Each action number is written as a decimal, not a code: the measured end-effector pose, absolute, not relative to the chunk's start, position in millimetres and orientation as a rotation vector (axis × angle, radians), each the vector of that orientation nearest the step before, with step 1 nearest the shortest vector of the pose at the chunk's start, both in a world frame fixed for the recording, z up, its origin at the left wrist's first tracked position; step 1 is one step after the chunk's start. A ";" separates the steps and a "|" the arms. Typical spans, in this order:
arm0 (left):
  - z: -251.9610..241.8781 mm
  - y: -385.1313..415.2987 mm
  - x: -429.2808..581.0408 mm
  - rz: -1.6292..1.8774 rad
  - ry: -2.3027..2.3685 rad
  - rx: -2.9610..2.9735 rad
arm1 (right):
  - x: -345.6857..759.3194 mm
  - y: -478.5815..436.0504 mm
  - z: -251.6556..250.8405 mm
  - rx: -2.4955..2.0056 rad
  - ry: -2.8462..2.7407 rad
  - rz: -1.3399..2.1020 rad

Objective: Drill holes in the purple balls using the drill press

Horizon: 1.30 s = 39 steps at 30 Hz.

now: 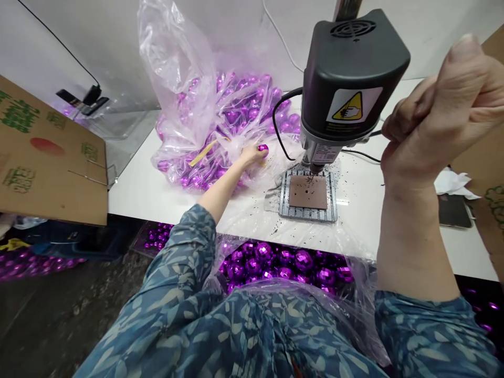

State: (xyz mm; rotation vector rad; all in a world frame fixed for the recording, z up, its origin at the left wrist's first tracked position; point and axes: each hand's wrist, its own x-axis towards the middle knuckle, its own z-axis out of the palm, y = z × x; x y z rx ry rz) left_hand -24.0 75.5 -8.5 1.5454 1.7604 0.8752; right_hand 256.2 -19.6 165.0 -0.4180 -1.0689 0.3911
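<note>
On bench (134, 189): bag (177, 89) holds purple balls (240, 110), prob. baubles.

My left hand (252, 155) is far out in front, arm nearly straight, fingers curled closed. Up close, my right hand (433, 115) is clenched in a fist, thumb on top, forearm upright.

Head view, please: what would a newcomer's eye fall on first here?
The clear bag heaped with shiny purple balls on the white table, where the left hand pinches one purple ball. Next, the black drill press at centre right, its lever gripped by the right hand.
</note>
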 end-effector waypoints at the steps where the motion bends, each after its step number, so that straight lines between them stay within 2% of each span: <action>1: -4.5 64.0 -22.7 0.878 1.696 1.462 | 256.4 -18.4 164.2 -0.427 -1.073 0.392; 5: 7.9 14.8 -21.4 0.912 1.200 0.985 | 256.8 -15.4 163.4 -0.436 -1.086 0.387; 9: 5.7 -21.0 -12.2 0.939 1.013 0.751 | 254.9 -15.5 165.5 -0.429 -1.074 0.390; 23: -38.5 -54.1 59.6 1.028 1.104 1.159 | 258.2 -9.2 162.3 -0.462 -1.119 0.320; 35: -50.7 -49.4 87.7 1.034 1.156 1.365 | 254.2 -10.6 163.1 -0.483 -1.082 0.302; 39: -48.6 -53.9 94.3 1.083 1.243 1.622 | 254.4 -11.6 162.8 -0.451 -1.084 0.347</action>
